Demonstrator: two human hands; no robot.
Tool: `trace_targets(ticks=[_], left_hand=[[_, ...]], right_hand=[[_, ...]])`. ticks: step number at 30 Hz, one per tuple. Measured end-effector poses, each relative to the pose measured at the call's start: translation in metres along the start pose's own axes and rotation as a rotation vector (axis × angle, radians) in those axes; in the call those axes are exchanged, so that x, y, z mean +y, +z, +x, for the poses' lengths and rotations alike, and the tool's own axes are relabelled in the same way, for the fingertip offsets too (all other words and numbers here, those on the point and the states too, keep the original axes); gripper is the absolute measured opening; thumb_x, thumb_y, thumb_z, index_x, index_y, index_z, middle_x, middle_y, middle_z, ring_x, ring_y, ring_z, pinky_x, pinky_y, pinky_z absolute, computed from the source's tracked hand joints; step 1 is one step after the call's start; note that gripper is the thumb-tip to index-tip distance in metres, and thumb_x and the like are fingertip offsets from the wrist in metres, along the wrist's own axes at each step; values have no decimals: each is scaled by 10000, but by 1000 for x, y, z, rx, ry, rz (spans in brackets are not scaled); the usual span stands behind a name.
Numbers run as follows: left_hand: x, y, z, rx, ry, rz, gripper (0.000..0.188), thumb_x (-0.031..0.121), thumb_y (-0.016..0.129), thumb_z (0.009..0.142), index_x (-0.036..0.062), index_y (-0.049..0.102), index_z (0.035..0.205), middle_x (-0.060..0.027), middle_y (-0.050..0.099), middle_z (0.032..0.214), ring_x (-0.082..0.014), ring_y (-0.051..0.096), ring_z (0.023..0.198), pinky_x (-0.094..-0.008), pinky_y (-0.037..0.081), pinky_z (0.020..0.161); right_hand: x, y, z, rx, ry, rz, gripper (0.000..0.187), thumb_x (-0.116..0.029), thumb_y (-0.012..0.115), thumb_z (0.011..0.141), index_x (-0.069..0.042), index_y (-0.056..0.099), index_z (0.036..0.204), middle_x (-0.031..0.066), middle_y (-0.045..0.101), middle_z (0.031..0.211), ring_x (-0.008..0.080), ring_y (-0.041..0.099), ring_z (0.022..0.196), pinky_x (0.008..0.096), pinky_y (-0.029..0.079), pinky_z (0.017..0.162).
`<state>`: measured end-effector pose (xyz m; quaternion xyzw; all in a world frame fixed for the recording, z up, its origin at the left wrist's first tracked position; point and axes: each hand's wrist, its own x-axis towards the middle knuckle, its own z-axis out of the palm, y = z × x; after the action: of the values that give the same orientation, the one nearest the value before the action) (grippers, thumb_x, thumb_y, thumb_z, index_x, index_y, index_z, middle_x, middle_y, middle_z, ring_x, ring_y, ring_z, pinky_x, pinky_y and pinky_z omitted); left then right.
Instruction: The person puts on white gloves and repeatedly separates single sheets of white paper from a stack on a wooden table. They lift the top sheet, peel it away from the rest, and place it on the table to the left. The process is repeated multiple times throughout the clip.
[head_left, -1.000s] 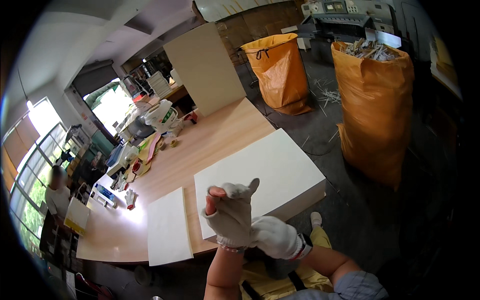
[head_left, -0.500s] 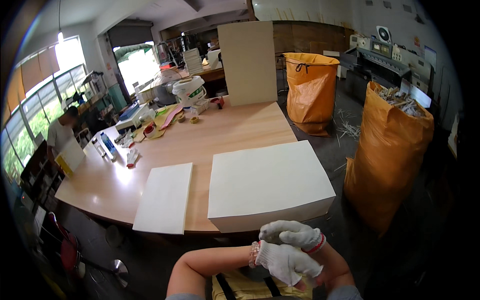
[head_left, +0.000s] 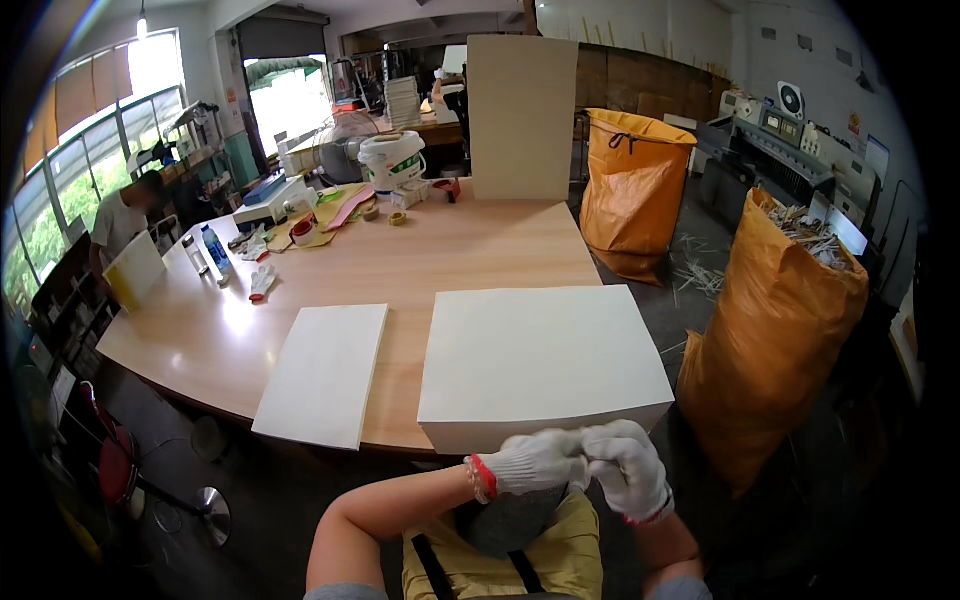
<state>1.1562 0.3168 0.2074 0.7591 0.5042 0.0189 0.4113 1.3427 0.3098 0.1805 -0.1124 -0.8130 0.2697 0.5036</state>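
Note:
My left hand (head_left: pixel 537 463) and my right hand (head_left: pixel 632 468) wear white knit work gloves with red-edged cuffs. They meet at the table's near edge, in front of a tall stack of white sheets (head_left: pixel 545 352). The fingers of both are bent and closed where the gloves touch; whether one pinches the other glove or something small is hidden there. A beaded bracelet (head_left: pixel 473 480) circles my left wrist. To the left lies a thinner stack of white sheets (head_left: pixel 322 375), slightly askew, a strip of tabletop between the stacks.
The wooden table (head_left: pixel 480 248) bears a spare glove (head_left: pixel 262 282), a blue bottle (head_left: pixel 214 245), tape rolls (head_left: pixel 398 218) and a white bucket (head_left: pixel 390 163). A tall board (head_left: pixel 522 120) stands at the back. Orange sacks (head_left: pixel 770 340) flank the right. A person (head_left: pixel 125 225) stands far left.
My hands were crossed, left glove over right, lower down. Now they are uncrossed and raised toward the tall stack, meeting at the fingers. The view has shifted slightly.

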Motion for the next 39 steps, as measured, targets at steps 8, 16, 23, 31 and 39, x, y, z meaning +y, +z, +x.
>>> trace_targets(ticks=[8,16,23,31,39], left_hand=[[-3,-21,31,714,493,-1147,380,78,561,986,-75,489,1326,-177,619,1241,-266,618,1164,-392,482,1057],[-11,-27,42,913,477,-1288,361,62,535,979,-66,472,1311,-185,610,1208,-273,636,1102,-413,528,1011],[-19,-18,50,801,350,-1341,328,34,498,993,-49,472,1310,-155,612,1176,-245,650,1029,-397,559,963],[-18,-26,56,842,327,-1472,341,20,458,993,-27,445,1331,-137,595,1158,-225,640,1011,-390,572,937],[-44,-26,68,849,302,-1599,309,16,466,978,-36,451,1281,-138,580,1103,-200,594,920,-325,538,801]], right_hand=[[-25,68,16,89,245,-342,286,-259,806,853,-32,647,924,139,661,831,331,661,729,411,540,658],[0,68,28,122,23,-534,241,-205,786,837,-53,604,878,132,655,857,331,650,749,415,529,675],[16,35,45,284,-117,-539,174,-141,764,823,-70,629,907,82,651,826,285,652,727,413,536,652],[-4,62,49,83,-111,-660,318,-176,786,812,-49,665,1078,70,642,965,279,647,847,368,535,772],[32,47,59,-58,-241,-729,214,-166,700,806,-85,654,999,63,635,955,271,632,851,407,519,787]])
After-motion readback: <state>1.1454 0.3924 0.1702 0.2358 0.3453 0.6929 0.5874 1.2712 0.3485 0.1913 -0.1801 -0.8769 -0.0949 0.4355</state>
